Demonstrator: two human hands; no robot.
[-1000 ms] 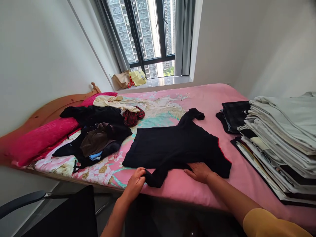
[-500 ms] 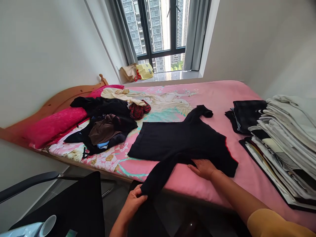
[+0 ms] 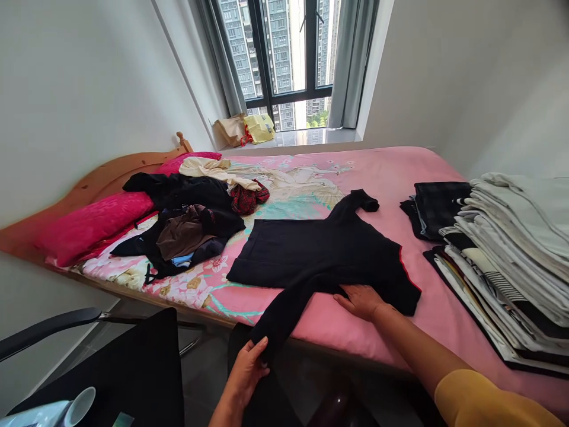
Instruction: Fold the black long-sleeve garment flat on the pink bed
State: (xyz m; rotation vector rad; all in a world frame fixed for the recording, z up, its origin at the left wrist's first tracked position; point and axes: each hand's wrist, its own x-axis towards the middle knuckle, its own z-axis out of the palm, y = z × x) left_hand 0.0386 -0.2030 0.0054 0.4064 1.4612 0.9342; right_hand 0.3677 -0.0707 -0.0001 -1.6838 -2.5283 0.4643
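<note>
A black long-sleeved top point(image 3: 306, 252) with a red-trimmed neckline lies spread on the pink bed, its hem toward the heap of clothes. One sleeve reaches across toward the window; the other hangs over the near bed edge. My left hand point(image 3: 246, 370) grips the end of that hanging sleeve, thumb on top and the other fingers partly hidden. My right hand point(image 3: 361, 301) lies flat and open at the top's near edge by the underarm, its fingertips against the black cloth.
Folded clothes point(image 3: 511, 237) form a tall stack at the right, beside folded dark trousers point(image 3: 440, 204). Loose clothes point(image 3: 186, 225) lie heaped near the pink pillow point(image 3: 95, 225). A black chair point(image 3: 133, 356) with a white cup point(image 3: 79, 408) stands at the lower left.
My left hand has shifted its hold at the sleeve's end, with the thumb now higher on the cloth. My right hand keeps its place on the top's edge. The view moved slightly.
</note>
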